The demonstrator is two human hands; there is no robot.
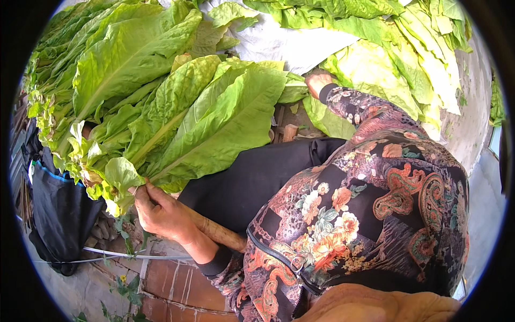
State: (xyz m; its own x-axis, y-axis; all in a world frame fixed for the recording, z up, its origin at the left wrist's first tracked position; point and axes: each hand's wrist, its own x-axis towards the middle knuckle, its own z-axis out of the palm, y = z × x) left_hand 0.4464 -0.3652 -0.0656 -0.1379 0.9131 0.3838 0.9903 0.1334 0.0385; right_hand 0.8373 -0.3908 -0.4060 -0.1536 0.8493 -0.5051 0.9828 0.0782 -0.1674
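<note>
Beside a heap of broad green leaves, we work bare-handed in a floral jacket and black trousers. Our left hand is closed to a pinch, thumb and forefinger together at the stem end of a long front leaf. That leaf lies at the near edge of the heap, its pale midrib running down to our fingers and its blade spreading in front of our trousers. A brown wooden pole runs close by the same forearm.

Farther off, our right hand reaches to the gap between the heap and a second, paler pile, near the edge of a white sheet. Its fingers look curled, but most of them are turned away, and we cannot tell how far they are open or whether they have hold of anything.

The step in hand, we judge, is handling one leaf by its stem. The next move seems to call for a steady pinch at that end, with the broad blade kept flat and clear of its neighbours so it does not tear.
</note>
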